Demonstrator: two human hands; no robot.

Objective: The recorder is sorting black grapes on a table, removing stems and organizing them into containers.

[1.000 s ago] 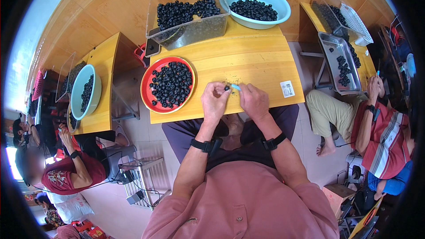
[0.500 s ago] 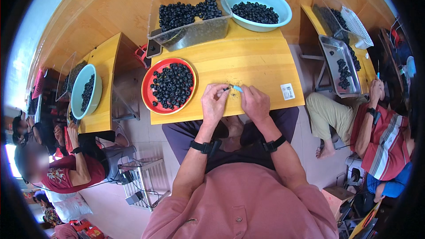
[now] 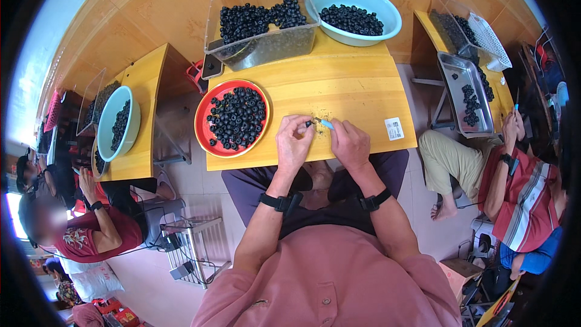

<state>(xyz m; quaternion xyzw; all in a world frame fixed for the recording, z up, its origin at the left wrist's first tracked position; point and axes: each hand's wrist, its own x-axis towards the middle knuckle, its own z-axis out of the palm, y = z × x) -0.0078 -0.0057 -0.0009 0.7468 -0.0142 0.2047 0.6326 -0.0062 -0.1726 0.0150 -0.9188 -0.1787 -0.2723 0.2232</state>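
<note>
Over the front edge of a yellow wooden table [image 3: 357, 94], my left hand [image 3: 293, 143] pinches one small dark round fruit [image 3: 308, 124] between its fingertips. My right hand [image 3: 349, 143] holds a small tool with a light blue handle [image 3: 326, 124], its tip against the fruit. A red plate [image 3: 204, 118] full of the same dark fruits lies just left of my left hand. Both wrists wear black bands.
At the table's far side stand a clear plastic bin [image 3: 261, 45] and a light blue bowl [image 3: 387, 27], both holding dark fruits. A small white label [image 3: 393, 128] lies to the right. Other people sit at neighbouring tables left [image 3: 85, 230] and right [image 3: 520, 181].
Both hands have stayed at the same spot near the table's front edge, with only slight finger movement around the fruit and tool.
</note>
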